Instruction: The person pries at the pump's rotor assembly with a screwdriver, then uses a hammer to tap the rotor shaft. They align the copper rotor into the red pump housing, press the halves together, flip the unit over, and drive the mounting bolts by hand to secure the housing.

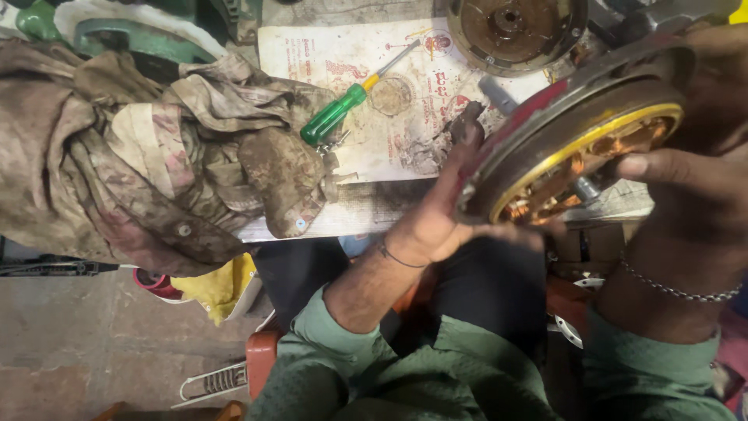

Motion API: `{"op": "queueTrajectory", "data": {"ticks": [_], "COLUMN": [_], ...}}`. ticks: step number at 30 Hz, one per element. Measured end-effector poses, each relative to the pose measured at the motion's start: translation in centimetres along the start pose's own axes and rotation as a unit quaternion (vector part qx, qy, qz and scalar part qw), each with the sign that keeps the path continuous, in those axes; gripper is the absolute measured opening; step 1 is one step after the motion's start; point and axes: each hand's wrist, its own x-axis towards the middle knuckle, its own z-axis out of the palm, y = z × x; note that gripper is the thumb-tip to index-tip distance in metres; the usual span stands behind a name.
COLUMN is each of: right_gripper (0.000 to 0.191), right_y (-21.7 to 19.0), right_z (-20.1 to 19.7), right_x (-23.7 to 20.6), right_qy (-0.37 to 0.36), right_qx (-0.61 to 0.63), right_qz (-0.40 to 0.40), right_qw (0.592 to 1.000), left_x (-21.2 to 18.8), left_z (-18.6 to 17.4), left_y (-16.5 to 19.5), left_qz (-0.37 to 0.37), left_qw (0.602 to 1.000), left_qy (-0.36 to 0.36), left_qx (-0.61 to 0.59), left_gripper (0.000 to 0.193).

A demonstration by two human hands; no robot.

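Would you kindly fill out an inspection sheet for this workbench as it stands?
Surface: bench grimy, covered by a printed paper sheet.
Job's things: round motor part with copper windings and a yellow ring, held tilted between both hands.
Clutter: green-handled screwdriver on the sheet; dirty rags at left; round metal housing at the top.
Grips: left hand flat against the part's rim; right hand wrapped round its far side.
Cables: nothing seen.
Surroundings: concrete floor, yellow cloth below the bench.
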Motion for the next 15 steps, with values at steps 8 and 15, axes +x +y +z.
{"op": "queueTrajectory", "data": {"ticks": [8, 15], "right_gripper": [0.073, 0.09], "right_y": [-1.1, -2.2], "right_z": [2.5, 4.6], "right_x": [1.5, 1.0], "right_qy": [-0.101, -0.06], "right_qx": [-0.046, -0.203], "right_qz": [-0.034, -0.117], "right_qw": [0.993, 0.97], "left_x": [0.2, 0.2], "left_z": [-0.5, 1.3], "left_y": [-1.3, -2.5], "left_qz": [0.011, 0.038], "left_qw": [0.946, 0.902], "left_qy": [-0.098, -0.079], "left_qx": [-0.31, -0.424], "left_gripper": [0.09, 0.058]}}
